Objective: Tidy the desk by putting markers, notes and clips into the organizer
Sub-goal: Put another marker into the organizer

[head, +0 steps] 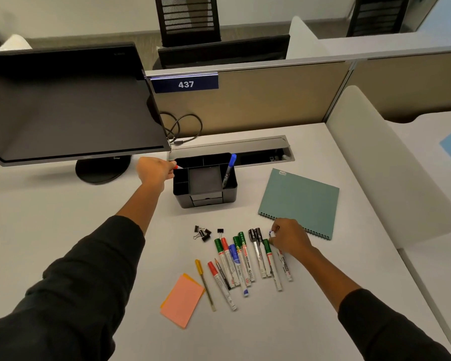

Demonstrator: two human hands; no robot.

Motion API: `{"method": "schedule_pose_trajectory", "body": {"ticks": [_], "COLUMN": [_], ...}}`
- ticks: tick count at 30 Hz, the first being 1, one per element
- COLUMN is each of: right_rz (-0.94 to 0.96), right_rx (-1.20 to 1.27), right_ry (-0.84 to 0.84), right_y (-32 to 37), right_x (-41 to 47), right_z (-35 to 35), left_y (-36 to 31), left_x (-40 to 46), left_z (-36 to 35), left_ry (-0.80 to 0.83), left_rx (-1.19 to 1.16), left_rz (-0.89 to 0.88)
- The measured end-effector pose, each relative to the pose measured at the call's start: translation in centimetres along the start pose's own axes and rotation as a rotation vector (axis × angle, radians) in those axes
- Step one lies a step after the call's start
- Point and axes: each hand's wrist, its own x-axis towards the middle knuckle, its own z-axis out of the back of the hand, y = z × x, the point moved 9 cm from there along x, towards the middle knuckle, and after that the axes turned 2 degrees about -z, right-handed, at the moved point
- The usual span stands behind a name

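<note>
A black desk organizer stands mid-desk with a blue-capped marker upright in its right compartment. My left hand is at the organizer's upper left corner, shut on a red-capped marker whose tip points over the rim. Several whiteboard markers lie in a loose row nearer me. My right hand rests on the right end of that row, fingers closed on a blue-capped marker. Black binder clips lie left of the row. Pink and orange sticky notes sit at the front.
A dark monitor on a round stand fills the left back. A teal spiral notebook lies right of the organizer. A yellow pen lies beside the notes. A cable tray slot and beige partition run along the back.
</note>
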Motion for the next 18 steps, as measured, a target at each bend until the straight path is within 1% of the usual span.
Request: {"method": "schedule_pose_trajectory", "body": {"ticks": [3,9,10,13,15,18], "right_rz": [-0.011,-0.02,-0.021,-0.018,-0.01,-0.005], "right_rx": [0.005,0.007,0.009,0.02,0.023,0.014], "right_ry": [0.0,-0.008,-0.01,-0.012,-0.011,-0.019], "right_y": [0.0,0.1,0.1,0.1,0.1,0.3], "right_x": [0.0,0.0,0.0,-0.2,-0.3,-0.5], "right_z": [-0.1,-0.1,-0.1,0.1,0.5,1.1], "left_y": [0.0,0.4,0.5,0.9,2.0,5.7], "left_x": [0.2,-0.8,-1.4,-5.5,-9.5,-14.4], "left_z": [-0.2,0.4,0.6,0.8,0.0,-2.1], "left_ry": [-0.005,-0.082,-0.115,-0.187,-0.153,-0.013], "left_rx": [0.003,-0.025,-0.016,0.019,-0.015,0.002], "left_rz": [-0.052,-0.165,-0.197,-0.367,-0.456,-0.526]}}
